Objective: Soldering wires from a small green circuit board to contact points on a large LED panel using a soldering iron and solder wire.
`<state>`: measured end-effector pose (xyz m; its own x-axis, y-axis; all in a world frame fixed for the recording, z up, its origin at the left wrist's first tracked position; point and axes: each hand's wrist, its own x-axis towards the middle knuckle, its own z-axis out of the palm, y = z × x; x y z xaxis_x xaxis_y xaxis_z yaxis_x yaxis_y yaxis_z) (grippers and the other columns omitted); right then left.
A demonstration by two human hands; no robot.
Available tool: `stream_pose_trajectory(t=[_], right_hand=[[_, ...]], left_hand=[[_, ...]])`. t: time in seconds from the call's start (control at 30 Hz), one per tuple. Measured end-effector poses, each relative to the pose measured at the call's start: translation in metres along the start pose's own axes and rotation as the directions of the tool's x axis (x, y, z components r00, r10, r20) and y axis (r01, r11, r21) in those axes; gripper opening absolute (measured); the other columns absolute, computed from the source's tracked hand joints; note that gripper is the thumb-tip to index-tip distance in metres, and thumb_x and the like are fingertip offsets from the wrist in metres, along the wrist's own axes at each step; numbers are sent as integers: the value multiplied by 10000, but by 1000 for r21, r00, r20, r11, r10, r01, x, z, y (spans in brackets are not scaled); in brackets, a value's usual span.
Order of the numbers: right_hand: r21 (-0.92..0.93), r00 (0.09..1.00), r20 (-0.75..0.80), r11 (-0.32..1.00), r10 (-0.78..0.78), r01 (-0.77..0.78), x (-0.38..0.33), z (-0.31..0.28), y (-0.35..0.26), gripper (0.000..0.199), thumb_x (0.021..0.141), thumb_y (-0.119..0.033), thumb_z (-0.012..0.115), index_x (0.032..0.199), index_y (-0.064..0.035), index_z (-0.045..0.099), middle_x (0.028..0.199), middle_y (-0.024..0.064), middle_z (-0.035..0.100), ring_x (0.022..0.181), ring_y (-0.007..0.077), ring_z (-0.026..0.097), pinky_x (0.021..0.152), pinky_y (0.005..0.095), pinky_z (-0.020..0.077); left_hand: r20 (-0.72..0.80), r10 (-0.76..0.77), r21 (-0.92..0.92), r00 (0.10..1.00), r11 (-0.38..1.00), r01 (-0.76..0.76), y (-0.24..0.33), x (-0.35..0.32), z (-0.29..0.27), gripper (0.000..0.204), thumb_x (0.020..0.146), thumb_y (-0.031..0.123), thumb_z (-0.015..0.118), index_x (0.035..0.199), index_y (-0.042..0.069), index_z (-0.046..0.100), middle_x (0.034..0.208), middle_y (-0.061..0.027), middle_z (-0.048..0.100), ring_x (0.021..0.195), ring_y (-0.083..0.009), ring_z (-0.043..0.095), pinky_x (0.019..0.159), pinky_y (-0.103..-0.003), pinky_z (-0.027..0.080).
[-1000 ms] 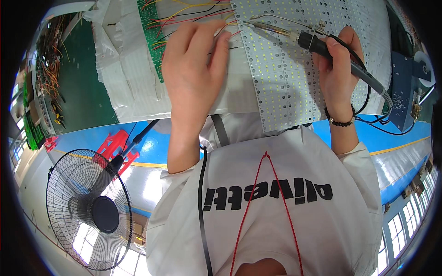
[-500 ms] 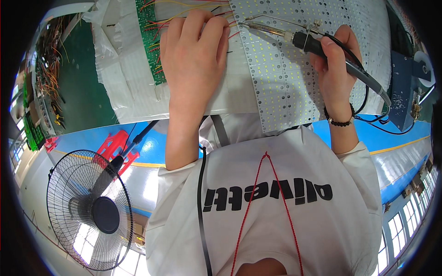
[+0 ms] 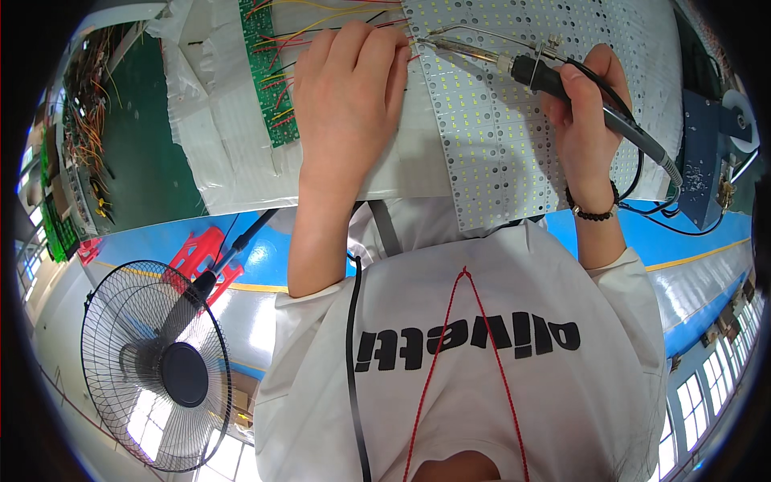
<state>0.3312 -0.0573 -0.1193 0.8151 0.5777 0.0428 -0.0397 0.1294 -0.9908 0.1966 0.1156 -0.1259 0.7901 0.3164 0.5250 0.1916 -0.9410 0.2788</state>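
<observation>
One line of bold black lowercase lettering (image 3: 467, 341), a single word, printed across the chest of a white short-sleeved fabric T-shirt (image 3: 578, 402), upside down in view, crossed by a thin red braided cord (image 3: 464, 271), pale marks on the green rectangular circuit board (image 3: 269, 92) too small to read.

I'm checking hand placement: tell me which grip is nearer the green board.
Left. The left grip is close beside the green board, at its right edge; the right grip is much farther right, holding the iron over the white panel.
</observation>
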Motion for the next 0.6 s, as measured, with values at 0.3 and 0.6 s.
stream_pose_trajectory(t=[0.3,0.6], right_hand=[[-7,999,-23,999,40,-40,-1,3,-2,232,825,-75,560,709,-95,360,548,-19,398,439,46,326,400,212,262],[-54,1000,-5,998,16,-17,0,0,1,224,826,-68,553,714,-92,361,553,-4,430,438,52,340,401,212,271]], left_hand=[[10,-25,-26,1000,999,25,2,1,2,132,733,93,656,833,89,571,768,-50,526,685,-241,515,608,-362,417],[54,-38,-9,998,999,39,5,3,-1,133,736,101,654,832,75,566,762,-59,521,674,-241,515,605,-364,417]])
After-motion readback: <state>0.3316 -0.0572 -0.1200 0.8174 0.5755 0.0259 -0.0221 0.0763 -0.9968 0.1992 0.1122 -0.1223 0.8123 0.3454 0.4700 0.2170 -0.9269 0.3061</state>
